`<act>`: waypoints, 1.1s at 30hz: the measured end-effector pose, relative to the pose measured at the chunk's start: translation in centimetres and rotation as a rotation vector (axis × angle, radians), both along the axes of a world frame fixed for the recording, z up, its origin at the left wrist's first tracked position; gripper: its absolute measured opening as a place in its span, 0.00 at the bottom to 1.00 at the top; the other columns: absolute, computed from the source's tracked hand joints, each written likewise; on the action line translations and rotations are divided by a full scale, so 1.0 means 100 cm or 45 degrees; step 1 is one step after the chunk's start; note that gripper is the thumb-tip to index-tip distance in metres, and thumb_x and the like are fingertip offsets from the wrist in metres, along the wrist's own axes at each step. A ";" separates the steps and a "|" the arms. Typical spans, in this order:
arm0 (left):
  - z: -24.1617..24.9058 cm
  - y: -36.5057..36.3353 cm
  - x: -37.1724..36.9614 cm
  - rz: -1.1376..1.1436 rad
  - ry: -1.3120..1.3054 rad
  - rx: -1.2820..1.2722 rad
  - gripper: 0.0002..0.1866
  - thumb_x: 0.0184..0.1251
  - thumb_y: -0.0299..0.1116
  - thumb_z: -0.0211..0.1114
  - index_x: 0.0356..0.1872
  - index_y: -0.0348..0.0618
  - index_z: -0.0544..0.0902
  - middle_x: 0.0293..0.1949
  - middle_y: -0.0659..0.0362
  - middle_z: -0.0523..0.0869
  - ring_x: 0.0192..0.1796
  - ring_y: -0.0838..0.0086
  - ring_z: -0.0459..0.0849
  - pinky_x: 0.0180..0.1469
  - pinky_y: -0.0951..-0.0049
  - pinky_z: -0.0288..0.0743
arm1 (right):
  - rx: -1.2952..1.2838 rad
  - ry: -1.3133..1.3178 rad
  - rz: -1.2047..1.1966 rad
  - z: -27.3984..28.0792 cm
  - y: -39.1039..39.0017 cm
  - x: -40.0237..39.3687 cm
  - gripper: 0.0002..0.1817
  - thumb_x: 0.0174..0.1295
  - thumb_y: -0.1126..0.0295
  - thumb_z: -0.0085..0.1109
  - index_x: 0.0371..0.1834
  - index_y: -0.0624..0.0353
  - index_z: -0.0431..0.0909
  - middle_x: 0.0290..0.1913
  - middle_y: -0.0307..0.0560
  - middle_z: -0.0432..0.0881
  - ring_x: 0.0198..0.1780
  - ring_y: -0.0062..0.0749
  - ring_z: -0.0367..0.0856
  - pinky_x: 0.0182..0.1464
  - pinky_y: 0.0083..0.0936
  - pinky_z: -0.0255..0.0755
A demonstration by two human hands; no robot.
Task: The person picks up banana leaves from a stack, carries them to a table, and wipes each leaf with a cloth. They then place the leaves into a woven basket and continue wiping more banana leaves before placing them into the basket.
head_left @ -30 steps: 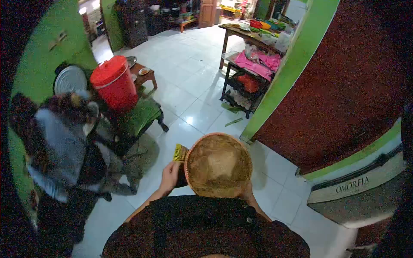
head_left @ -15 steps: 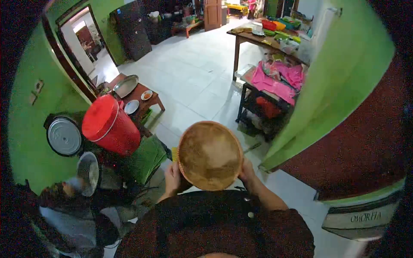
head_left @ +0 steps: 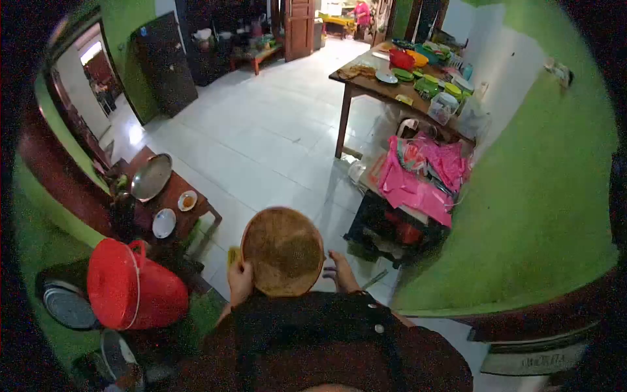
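A round, brown woven sieve (head_left: 282, 255) with a wooden rim is held up in front of my body, its inside facing me. My left hand (head_left: 240, 282) grips its lower left rim, thumb on the near side. A small yellow thing (head_left: 234, 256) shows just above that hand, beside the rim; its kind is unclear. My right hand (head_left: 341, 273) is off the sieve, a short way from its right edge, with the fingers spread and nothing in them.
On the left, a lidded red bucket (head_left: 137, 287) stands by a low wooden table (head_left: 149, 157) bearing a metal tray and small plates. A rack with pink cloth (head_left: 418, 189) and a taller table (head_left: 366, 68) with dishes are at right. A distant person (head_left: 361, 13) wears pink.
My right hand has come off the rim and opened. The sieve has shifted left, still in my left hand, and its pale patch no longer shows. My view has turned.
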State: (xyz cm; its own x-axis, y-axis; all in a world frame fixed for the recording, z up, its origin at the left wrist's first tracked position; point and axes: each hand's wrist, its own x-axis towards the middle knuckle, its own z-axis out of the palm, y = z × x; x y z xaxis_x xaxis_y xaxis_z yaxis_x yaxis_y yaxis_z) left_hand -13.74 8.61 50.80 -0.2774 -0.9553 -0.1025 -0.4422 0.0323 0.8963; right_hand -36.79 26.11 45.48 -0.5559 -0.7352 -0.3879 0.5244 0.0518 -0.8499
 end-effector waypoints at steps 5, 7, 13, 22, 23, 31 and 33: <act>0.002 -0.116 -0.103 -0.311 0.058 -0.290 0.14 0.64 0.36 0.59 0.30 0.31 0.74 0.26 0.48 0.74 0.31 0.57 0.75 0.34 0.59 0.67 | -0.103 -0.022 -0.155 0.065 -0.063 -0.056 0.41 0.60 0.34 0.48 0.68 0.53 0.59 0.66 0.46 0.60 0.59 0.43 0.68 0.56 0.40 0.68; 0.041 -0.142 -0.150 -0.332 0.017 -0.375 0.14 0.63 0.36 0.59 0.30 0.31 0.74 0.26 0.48 0.74 0.31 0.56 0.75 0.34 0.60 0.67 | -0.124 0.092 -0.140 0.076 -0.083 -0.083 0.43 0.59 0.34 0.49 0.69 0.52 0.56 0.67 0.47 0.59 0.62 0.43 0.66 0.57 0.41 0.67; 0.030 -0.258 -0.270 -0.411 0.142 -0.405 0.12 0.62 0.33 0.60 0.26 0.32 0.73 0.25 0.49 0.73 0.29 0.58 0.74 0.34 0.61 0.67 | -0.108 0.298 -0.067 0.051 -0.192 -0.195 0.52 0.53 0.30 0.51 0.74 0.50 0.45 0.70 0.51 0.53 0.66 0.48 0.61 0.56 0.44 0.70; 0.058 -0.443 -0.385 -0.098 0.027 -0.510 0.13 0.65 0.34 0.59 0.29 0.32 0.75 0.25 0.48 0.77 0.29 0.66 0.75 0.36 0.64 0.69 | -0.120 0.419 0.366 0.114 -0.431 -0.373 0.31 0.69 0.48 0.43 0.71 0.49 0.54 0.63 0.50 0.66 0.58 0.37 0.73 0.44 0.30 0.75; 0.066 -0.460 -0.395 -0.093 0.020 -0.491 0.13 0.65 0.34 0.59 0.29 0.32 0.75 0.25 0.48 0.77 0.29 0.66 0.75 0.36 0.64 0.69 | -0.116 0.402 0.395 0.123 -0.457 -0.391 0.31 0.69 0.46 0.40 0.70 0.50 0.57 0.62 0.50 0.67 0.57 0.37 0.74 0.43 0.30 0.75; 0.028 -0.635 -0.418 0.252 -0.126 -0.520 0.15 0.68 0.36 0.56 0.38 0.30 0.79 0.32 0.45 0.83 0.34 0.60 0.80 0.41 0.65 0.72 | 0.182 0.894 0.075 0.086 -0.620 -0.564 0.25 0.62 0.55 0.57 0.59 0.55 0.71 0.57 0.50 0.72 0.49 0.35 0.76 0.51 0.31 0.72; 0.016 -0.701 -0.428 0.264 -0.455 -0.494 0.15 0.66 0.36 0.57 0.40 0.30 0.80 0.34 0.43 0.82 0.35 0.52 0.78 0.43 0.62 0.72 | 0.184 0.934 -0.156 0.069 -0.650 -0.621 0.25 0.58 0.62 0.63 0.58 0.57 0.72 0.55 0.51 0.73 0.49 0.37 0.77 0.52 0.31 0.72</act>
